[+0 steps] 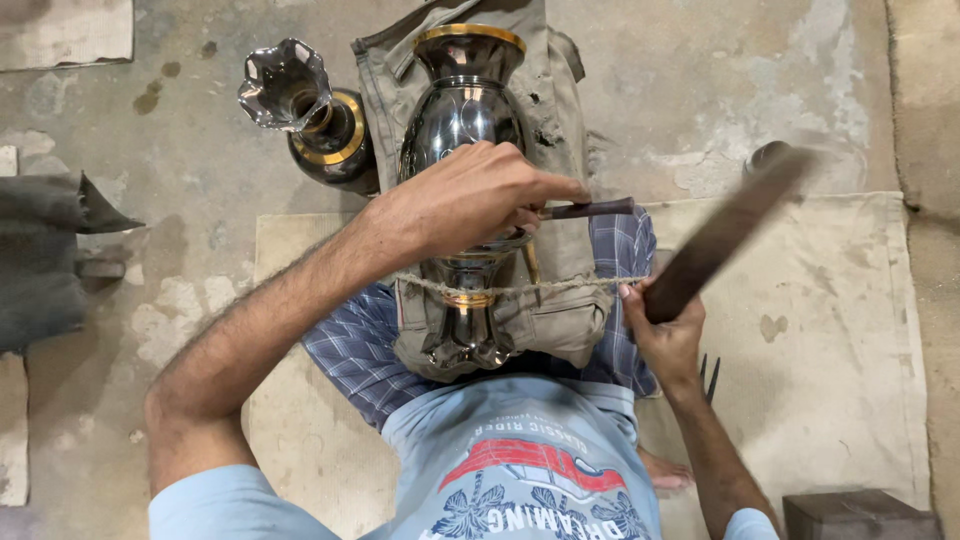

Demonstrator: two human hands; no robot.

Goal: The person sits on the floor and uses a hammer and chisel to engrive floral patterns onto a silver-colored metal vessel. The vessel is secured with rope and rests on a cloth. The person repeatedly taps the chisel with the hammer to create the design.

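Vase (462,110), dark polished metal with gold bands, lies lengthwise on a khaki cloth (560,90) across the person's lap, its mouth pointing away from the body. A cord (580,286) runs over its narrow neck and holds it down against the cloth.

Progress: some chased patterning shows on the belly just beyond the left hand, while much of the surface reads as plain polish. The work appears to be partway through; how much is finished cannot be told from this view.

Left hand (470,200): forearm comes in from the lower left and crosses the body. Fingers are closed in a pinch around a slim dark chisel (590,209), whose shaft projects to the right of the knuckles; its tip is hidden under the hand.

Right hand (665,330): fist wrapped around the lower end of a long dark wooden striker (730,225), raised and blurred, up and to the right of the left hand.

Second vase (310,115) stands on the concrete floor (700,80) above and left of the left hand.
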